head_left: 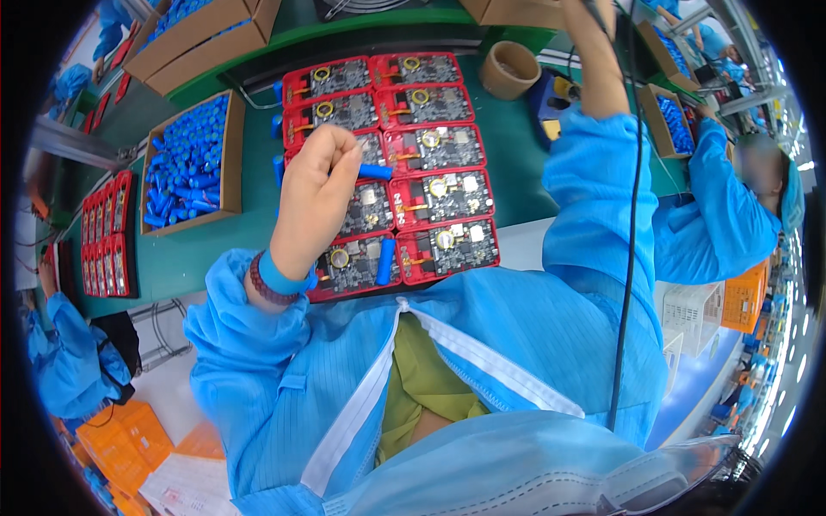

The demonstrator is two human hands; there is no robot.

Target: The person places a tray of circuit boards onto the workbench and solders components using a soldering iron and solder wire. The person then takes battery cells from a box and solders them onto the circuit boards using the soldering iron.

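My left hand (pixel 320 182) is closed above the left column of red trays, gripping a blue cylindrical battery cell (pixel 373 172) that juts out to the right of the fingers. Below it the red trays (pixel 492 258) stand in two columns, each holding a dark circuit board (pixel 447 196) with a round coin-shaped part. A second blue cell (pixel 385 262) lies across a board in the nearest left tray. More blue cells (pixel 277 126) sit along the trays' left edge, partly hidden. My right forearm (pixel 600 73) reaches far forward; its hand is beyond the top edge.
A cardboard box (pixel 231 163) full of blue cells stands left on the green table (pixel 206 267). At the back are a brown round tub (pixel 509 70) and a blue holder (pixel 551 101). A black cable (pixel 633 215) hangs near my right arm. Co-workers (pixel 718 215) sit at both sides.
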